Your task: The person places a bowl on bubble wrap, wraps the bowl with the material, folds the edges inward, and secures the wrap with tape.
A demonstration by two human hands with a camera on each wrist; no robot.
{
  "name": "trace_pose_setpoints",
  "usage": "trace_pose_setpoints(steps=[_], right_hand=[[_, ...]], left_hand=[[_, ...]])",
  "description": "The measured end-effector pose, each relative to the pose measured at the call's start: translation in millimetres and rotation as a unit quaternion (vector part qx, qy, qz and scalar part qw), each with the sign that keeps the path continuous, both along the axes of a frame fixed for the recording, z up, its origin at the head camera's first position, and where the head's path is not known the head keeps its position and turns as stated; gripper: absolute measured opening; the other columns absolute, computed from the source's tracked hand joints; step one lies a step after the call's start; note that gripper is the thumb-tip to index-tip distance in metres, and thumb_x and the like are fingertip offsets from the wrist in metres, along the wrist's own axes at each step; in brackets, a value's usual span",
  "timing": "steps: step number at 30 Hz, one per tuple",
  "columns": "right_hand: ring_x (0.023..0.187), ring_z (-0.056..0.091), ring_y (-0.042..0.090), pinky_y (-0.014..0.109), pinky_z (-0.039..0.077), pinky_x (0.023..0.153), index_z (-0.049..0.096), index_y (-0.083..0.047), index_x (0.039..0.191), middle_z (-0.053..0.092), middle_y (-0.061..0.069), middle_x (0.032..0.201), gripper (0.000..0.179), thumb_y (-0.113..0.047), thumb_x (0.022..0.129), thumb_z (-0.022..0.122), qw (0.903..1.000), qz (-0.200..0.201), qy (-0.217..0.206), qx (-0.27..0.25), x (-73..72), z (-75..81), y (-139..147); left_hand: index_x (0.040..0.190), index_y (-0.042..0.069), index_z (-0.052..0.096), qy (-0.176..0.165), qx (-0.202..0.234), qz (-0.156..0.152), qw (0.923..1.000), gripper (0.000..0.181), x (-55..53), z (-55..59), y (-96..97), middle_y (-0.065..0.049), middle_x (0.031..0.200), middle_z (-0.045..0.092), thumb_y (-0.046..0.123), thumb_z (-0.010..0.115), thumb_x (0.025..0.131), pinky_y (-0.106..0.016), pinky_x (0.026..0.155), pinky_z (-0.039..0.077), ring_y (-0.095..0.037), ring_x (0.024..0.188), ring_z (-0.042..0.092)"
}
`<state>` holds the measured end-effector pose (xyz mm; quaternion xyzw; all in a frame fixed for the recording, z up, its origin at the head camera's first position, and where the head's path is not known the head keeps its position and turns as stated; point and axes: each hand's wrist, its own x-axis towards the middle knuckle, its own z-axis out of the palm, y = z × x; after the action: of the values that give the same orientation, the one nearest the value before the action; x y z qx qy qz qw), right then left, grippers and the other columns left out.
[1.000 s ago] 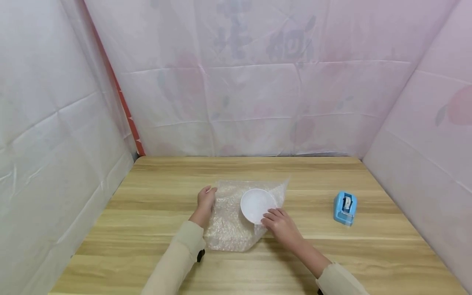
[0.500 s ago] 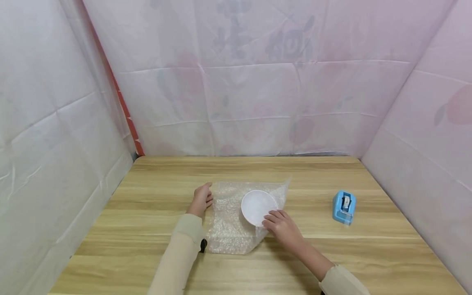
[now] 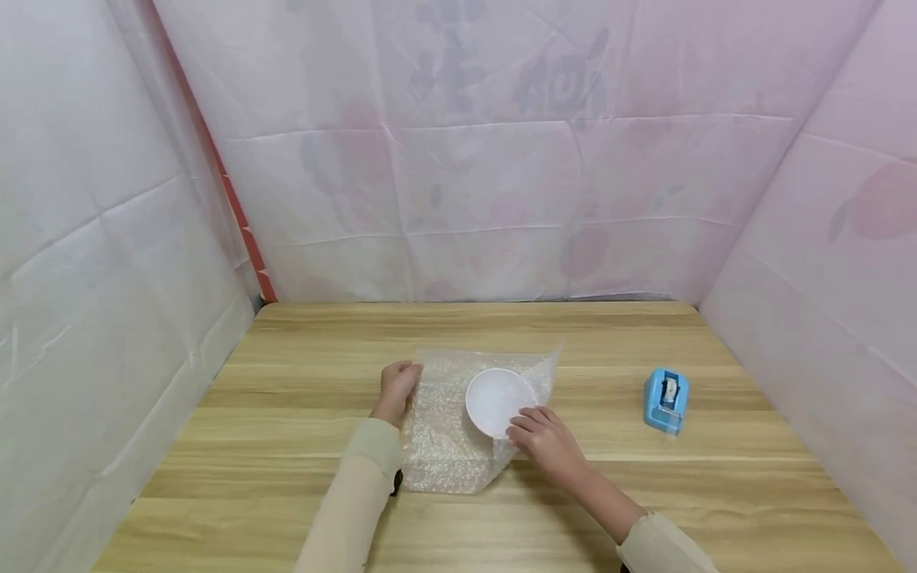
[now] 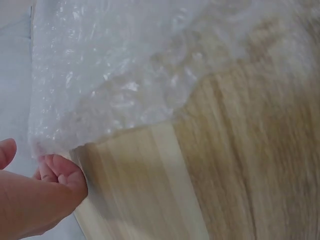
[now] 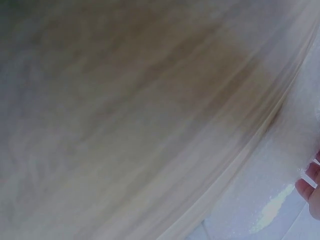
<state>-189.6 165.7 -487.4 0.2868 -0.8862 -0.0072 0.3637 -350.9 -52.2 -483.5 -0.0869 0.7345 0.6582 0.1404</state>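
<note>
A white bowl (image 3: 493, 402) sits on a sheet of clear bubble wrap (image 3: 444, 446) on the table. The sheet's right side is turned up against the bowl, and its far right corner sticks up. My left hand (image 3: 396, 391) holds the sheet's left edge; in the left wrist view the curled fingers (image 4: 62, 172) are at a corner of the wrap. At the bowl's near right rim, my right hand (image 3: 550, 446) pinches the folded wrap against it. The right wrist view shows only those fingertips (image 5: 305, 187) at its edge, over translucent wrap.
A blue tape dispenser (image 3: 666, 400) with a roll of tape stands on the right of the wooden table (image 3: 322, 342). Pale printed sheets (image 3: 487, 183) hang behind the table and along both sides.
My left hand first came off the wrap's left edge, fingers spread a little, then moved back and took hold of it. The right hand has stayed at the bowl's rim.
</note>
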Motion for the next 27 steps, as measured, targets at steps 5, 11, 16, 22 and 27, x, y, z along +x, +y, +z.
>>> trace_pose_setpoints(steps=[5,11,16,22,27], right_hand=[[0.083,0.061,0.021,0.037,0.048,0.078,0.065,-0.014,0.076,0.068,0.001,0.081,0.015,-0.018,0.064,0.072,1.0,-0.003,-0.003,0.0,-0.1,1.4,0],[0.082,0.061,0.021,0.036,0.049,0.077,0.065,-0.013,0.076,0.068,0.001,0.081,0.014,-0.019,0.065,0.072,1.0,-0.006,-0.004,-0.003,0.2,2.3,0],[0.082,0.061,0.021,0.036,0.048,0.078,0.065,-0.014,0.075,0.068,0.0,0.081,0.013,-0.02,0.065,0.071,1.0,-0.005,-0.003,0.001,-0.8,0.6,0],[0.082,0.061,0.021,0.036,0.047,0.078,0.065,-0.014,0.075,0.068,0.0,0.081,0.013,-0.02,0.065,0.071,1.0,-0.003,-0.004,-0.004,-1.2,-0.6,0],[0.082,0.061,0.02,0.036,0.048,0.077,0.065,-0.012,0.075,0.068,0.001,0.081,0.012,-0.021,0.068,0.068,0.9999,0.0,-0.006,-0.015,-0.9,0.7,0]], left_hand=[[0.126,-0.01,0.048,0.025,0.008,-0.004,0.9996,0.043,1.6,3.0,4.2,-0.027,0.131,0.049,0.016,0.054,0.091,-0.041,0.104,0.04,-0.037,0.123,0.047],[0.119,-0.012,0.054,0.052,0.022,0.02,0.9982,0.041,-2.5,-0.7,11.8,-0.027,0.123,0.054,0.015,0.058,0.089,-0.04,0.1,0.044,-0.035,0.116,0.052],[0.113,-0.01,0.06,0.08,0.015,0.014,0.9966,0.033,1.3,2.0,15.8,-0.025,0.119,0.059,0.011,0.056,0.089,-0.041,0.097,0.046,-0.03,0.111,0.055],[0.113,-0.006,0.063,0.112,-0.006,0.007,0.9937,0.031,4.5,7.8,19.2,-0.022,0.12,0.06,0.015,0.055,0.091,-0.041,0.097,0.046,-0.031,0.113,0.055],[0.111,-0.004,0.065,0.145,-0.019,0.004,0.9892,0.028,6.5,11.6,22.4,-0.02,0.117,0.062,0.015,0.056,0.091,-0.039,0.094,0.048,-0.031,0.111,0.057]])
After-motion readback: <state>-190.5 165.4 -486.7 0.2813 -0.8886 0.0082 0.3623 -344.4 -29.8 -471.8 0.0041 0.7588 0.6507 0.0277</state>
